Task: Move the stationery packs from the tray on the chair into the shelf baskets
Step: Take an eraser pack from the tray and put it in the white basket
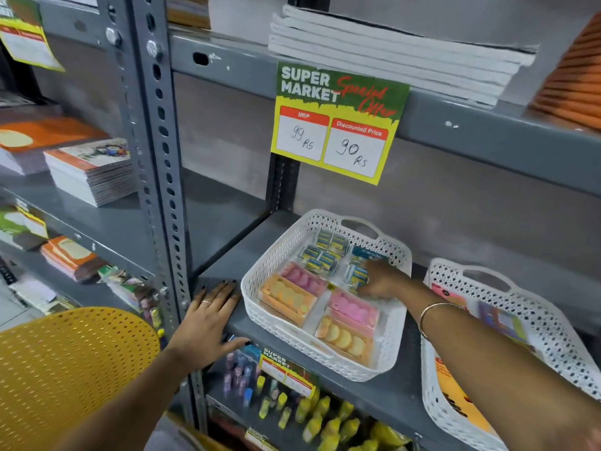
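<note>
A white lattice basket (279, 281) stands on the grey shelf (234, 255). It holds pink packs (354, 309), orange packs (287, 296) and several small blue-and-yellow packs (320, 257). My right hand (383, 281) reaches into the basket from the right, its fingers closed on a blue-and-yellow pack (357, 276) at the basket's far right side. My left hand (208, 317) lies flat and spread on the shelf's front edge, just left of the basket, holding nothing. The tray on the chair is out of view.
A second white basket (553, 323) with flat packs stands to the right, under my right forearm. A yellow perforated chair back (71, 362) is at lower left. A price sign (338, 125) hangs from the upper shelf. Bottles and pens fill the shelf below.
</note>
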### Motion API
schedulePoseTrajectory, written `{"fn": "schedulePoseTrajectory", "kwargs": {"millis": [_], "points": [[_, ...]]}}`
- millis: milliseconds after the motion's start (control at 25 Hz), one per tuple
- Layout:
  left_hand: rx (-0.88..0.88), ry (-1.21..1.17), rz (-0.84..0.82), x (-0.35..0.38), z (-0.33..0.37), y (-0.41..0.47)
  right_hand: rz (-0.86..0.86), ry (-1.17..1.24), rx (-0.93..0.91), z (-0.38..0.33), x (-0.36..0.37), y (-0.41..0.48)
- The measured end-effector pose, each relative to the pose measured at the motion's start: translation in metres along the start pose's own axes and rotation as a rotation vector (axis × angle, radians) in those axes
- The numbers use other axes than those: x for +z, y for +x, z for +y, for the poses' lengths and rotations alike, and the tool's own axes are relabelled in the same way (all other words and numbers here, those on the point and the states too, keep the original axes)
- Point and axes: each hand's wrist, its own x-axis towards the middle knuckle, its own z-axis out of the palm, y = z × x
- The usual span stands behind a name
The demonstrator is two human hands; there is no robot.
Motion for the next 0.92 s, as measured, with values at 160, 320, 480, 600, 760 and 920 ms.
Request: {"fn": "schedulePoseTrajectory", "kwargs": {"millis": [160, 320, 480, 600, 760, 920], "points": [[0.002, -0.009, -0.021, 0.000, -0.001, -0.001, -0.034, -0.010, 0.039, -0.003, 0.003, 0.007], [-0.014, -0.020, -0.023, 0.001, -0.001, -0.001, -0.061, -0.032, 0.045, -0.001, 0.002, 0.009], [-0.016, -0.025, -0.032, 0.001, 0.000, -0.001, -0.037, -0.053, 0.030, 0.002, 0.006, 0.011], [-0.020, -0.021, -0.017, 0.000, 0.000, -0.001, -0.073, -0.075, 0.036, 0.000, 0.000, 0.010], [-0.004, 0.003, -0.009, -0.007, 0.003, -0.002, 0.126, -0.101, -0.090, -0.032, -0.022, -0.005], [0.072, -0.046, 0.019, -0.017, -0.003, -0.017, 0.373, 0.089, -0.361, -0.105, -0.034, -0.034]]}}
